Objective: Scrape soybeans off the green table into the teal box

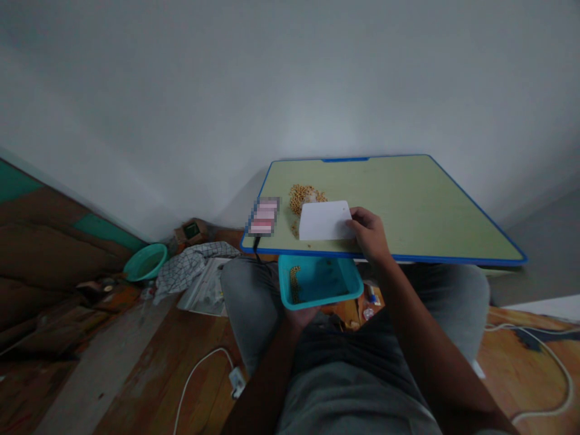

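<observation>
My left hand (302,315) supports a turquoise plastic basin (321,300) from below, just under the front edge of the green table (408,205). Some soybeans (295,284) lie along the basin's left side. Pinched at its right edge by my right hand (367,229) is a white card (324,222), held over the tabletop near the front edge. Behind it sits a heap of soybeans (301,194), partly hidden by the card, with a pale translucent thing among them that I cannot make out. A few dark bits lie left of the card.
A blurred pinkish object (264,216) with a dark strap is at the table's left edge. On the floor to the left are a green bowl (145,262), a checked cloth (194,263) and a small box (192,230). A white power strip (236,382) lies beside my leg.
</observation>
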`<action>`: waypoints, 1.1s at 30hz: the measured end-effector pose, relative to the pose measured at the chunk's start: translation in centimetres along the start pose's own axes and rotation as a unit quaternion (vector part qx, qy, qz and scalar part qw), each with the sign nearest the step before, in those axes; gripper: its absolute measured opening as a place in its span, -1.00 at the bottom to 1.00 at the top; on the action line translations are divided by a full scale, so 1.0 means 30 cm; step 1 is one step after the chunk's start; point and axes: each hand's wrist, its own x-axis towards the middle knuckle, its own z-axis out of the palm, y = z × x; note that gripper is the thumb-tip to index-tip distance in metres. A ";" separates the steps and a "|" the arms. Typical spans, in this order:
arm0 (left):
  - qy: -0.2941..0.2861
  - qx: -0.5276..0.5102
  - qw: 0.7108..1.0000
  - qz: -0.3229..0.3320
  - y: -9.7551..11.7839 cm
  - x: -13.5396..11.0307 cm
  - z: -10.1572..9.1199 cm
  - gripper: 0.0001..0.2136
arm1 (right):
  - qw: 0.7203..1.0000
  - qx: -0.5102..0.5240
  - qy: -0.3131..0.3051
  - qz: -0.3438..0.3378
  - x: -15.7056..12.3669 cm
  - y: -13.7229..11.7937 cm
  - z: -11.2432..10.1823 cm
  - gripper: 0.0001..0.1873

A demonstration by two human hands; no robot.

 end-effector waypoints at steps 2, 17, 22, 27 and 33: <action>-0.004 -0.002 1.000 0.002 0.002 -0.002 0.002 -0.28 | 1.000 0.002 0.009 -0.002 -0.001 -0.001 0.001 -0.83; -0.100 0.030 0.995 0.002 -0.007 0.040 -0.089 -0.31 | 0.987 -0.069 0.137 -0.047 -0.012 0.000 -0.001 -0.77; -0.101 0.027 0.995 0.006 -0.007 0.038 -0.081 -0.32 | 0.989 -0.099 0.097 -0.052 -0.017 -0.009 -0.001 -0.80; -0.087 0.037 0.995 0.014 -0.016 0.039 -0.077 -0.25 | 0.993 -0.082 0.081 -0.038 -0.017 -0.007 -0.004 -0.81; -0.053 0.025 0.998 0.008 -0.010 0.018 -0.038 -0.24 | 0.993 -0.075 0.084 -0.034 -0.012 0.002 -0.010 -0.83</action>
